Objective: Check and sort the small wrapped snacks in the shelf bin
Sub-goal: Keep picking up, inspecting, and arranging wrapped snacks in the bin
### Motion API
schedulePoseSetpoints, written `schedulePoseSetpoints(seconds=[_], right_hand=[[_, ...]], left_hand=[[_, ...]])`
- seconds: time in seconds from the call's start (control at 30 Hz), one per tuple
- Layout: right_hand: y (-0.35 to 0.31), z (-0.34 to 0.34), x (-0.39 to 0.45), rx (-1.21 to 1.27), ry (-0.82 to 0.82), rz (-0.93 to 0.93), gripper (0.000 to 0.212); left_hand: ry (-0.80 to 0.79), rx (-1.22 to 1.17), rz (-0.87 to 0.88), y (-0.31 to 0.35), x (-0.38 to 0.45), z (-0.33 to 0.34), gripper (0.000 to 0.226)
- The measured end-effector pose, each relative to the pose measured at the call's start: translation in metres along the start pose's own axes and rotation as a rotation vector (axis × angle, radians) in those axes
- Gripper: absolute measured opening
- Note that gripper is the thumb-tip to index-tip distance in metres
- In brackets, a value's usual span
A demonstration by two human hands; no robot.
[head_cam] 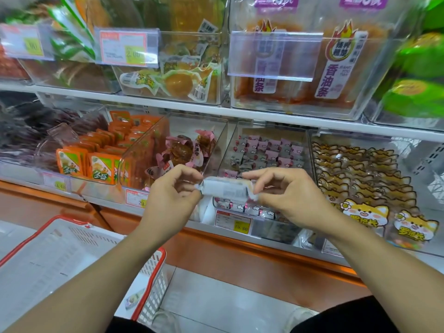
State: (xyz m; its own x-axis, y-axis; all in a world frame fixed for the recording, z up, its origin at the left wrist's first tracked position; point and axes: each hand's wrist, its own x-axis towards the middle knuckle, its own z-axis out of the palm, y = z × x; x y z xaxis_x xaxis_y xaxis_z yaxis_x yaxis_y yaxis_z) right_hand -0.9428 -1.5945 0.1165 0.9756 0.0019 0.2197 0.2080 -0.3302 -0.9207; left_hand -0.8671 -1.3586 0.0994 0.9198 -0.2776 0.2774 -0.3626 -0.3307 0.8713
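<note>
So you're facing the shelf (pixel 216 111), and everything sits relative to the clear bin (pixel 305 145) in the middle of its lower row, the one full of small pink and grey snacks (pixel 269 150). Down and to the left of that bin there's a white basket (pixel 153 267) with a red rim, holding printed sheets. Right of the bin is another one packed with cat packs (pixel 367 179), and left of it a bin of brown pink-wrapped snacks (pixel 185 150), then orange packets (pixel 101 164) further left. A price tag (pixel 234 222) with a yellow patch is stuck on the bin's front. Your left hand (pixel 171 193) and right hand (pixel 286 193) are just in front of the bin, both with fingers curled, each pinching one end of a single pale wrapped snack (pixel 227 188) that's stretched level between them, printed side toward you. The print's too blurry to read.
</note>
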Motion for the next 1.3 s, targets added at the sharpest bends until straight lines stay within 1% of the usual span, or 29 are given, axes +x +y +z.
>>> schedulePoseSetpoints(seconds=[0.07, 0.1, 0.17, 0.23, 0.27, 0.3, 0.37, 0.43, 0.47, 0.53, 0.6, 0.7, 0.8, 0.9, 1.03, 1.17, 1.23, 1.3], right_hand=[[-0.001, 0.000, 0.004, 0.164, 0.061, 0.028, 0.018], [-0.001, 0.000, 0.007, 0.261, 0.128, 0.061, 0.017], [0.002, -0.002, 0.015, 0.447, 0.321, 0.149, 0.013], [0.004, -0.006, 0.027, 0.489, 0.523, 0.189, 0.009], [0.005, -0.008, 0.033, 0.467, 0.596, 0.184, 0.009], [0.008, -0.009, 0.039, 0.420, 0.650, 0.176, 0.010], [0.014, -0.011, 0.046, 0.235, 0.697, 0.164, 0.017], [0.020, -0.010, 0.050, 0.027, 0.683, 0.140, 0.022], [0.022, -0.008, 0.052, -0.036, 0.673, 0.121, 0.022], [0.025, -0.002, 0.057, -0.066, 0.647, 0.085, 0.020], [0.026, 0.003, 0.063, -0.090, 0.614, 0.056, 0.016], [0.023, 0.006, 0.071, -0.069, 0.591, -0.002, 0.013], [0.024, 0.006, 0.075, -0.064, 0.520, -0.019, 0.022], [0.030, 0.009, 0.077, -0.145, 0.403, 0.033, 0.022], [0.035, 0.009, 0.080, -0.240, 0.383, -0.007, 0.022], [0.035, 0.017, 0.083, -0.347, 0.395, -0.041, 0.029], [0.034, 0.021, 0.086, -0.378, 0.400, -0.024, 0.029], [0.033, 0.022, 0.089, -0.487, 0.325, 0.036, 0.025]], left_hand=[[0.023, -0.092, -0.042, 0.005, 0.000, 0.005, 0.023], [0.033, -0.134, -0.059, 0.007, -0.001, 0.009, 0.024], [0.072, -0.185, -0.079, 0.010, -0.001, 0.019, 0.026], [0.081, -0.150, -0.048, 0.011, 0.000, 0.030, 0.024], [0.054, -0.077, -0.006, 0.010, 0.001, 0.036, 0.021], [0.011, 0.047, 0.055, 0.009, 0.002, 0.041, 0.019], [-0.080, 0.342, 0.221, 0.009, 0.003, 0.052, 0.027], [-0.179, 0.605, 0.336, 0.011, 0.007, 0.065, 0.044], [-0.225, 0.748, 0.346, 0.012, 0.008, 0.072, 0.054], [-0.287, 1.014, 0.294, 0.014, 0.009, 0.083, 0.075], [-0.329, 1.145, 0.230, 0.016, 0.009, 0.090, 0.087], [-0.389, 1.153, 0.173, 0.016, 0.009, 0.093, 0.093], [-0.416, 1.118, 0.130, 0.018, 0.010, 0.093, 0.097], [-0.423, 1.105, 0.119, 0.020, 0.010, 0.092, 0.091], [-0.456, 1.093, 0.118, 0.021, 0.008, 0.090, 0.089], [-0.464, 1.068, 0.125, 0.021, 0.008, 0.087, 0.086], [-0.463, 1.051, 0.126, 0.020, 0.007, 0.086, 0.085], [-0.454, 1.037, 0.130, 0.019, 0.006, 0.086, 0.084]])
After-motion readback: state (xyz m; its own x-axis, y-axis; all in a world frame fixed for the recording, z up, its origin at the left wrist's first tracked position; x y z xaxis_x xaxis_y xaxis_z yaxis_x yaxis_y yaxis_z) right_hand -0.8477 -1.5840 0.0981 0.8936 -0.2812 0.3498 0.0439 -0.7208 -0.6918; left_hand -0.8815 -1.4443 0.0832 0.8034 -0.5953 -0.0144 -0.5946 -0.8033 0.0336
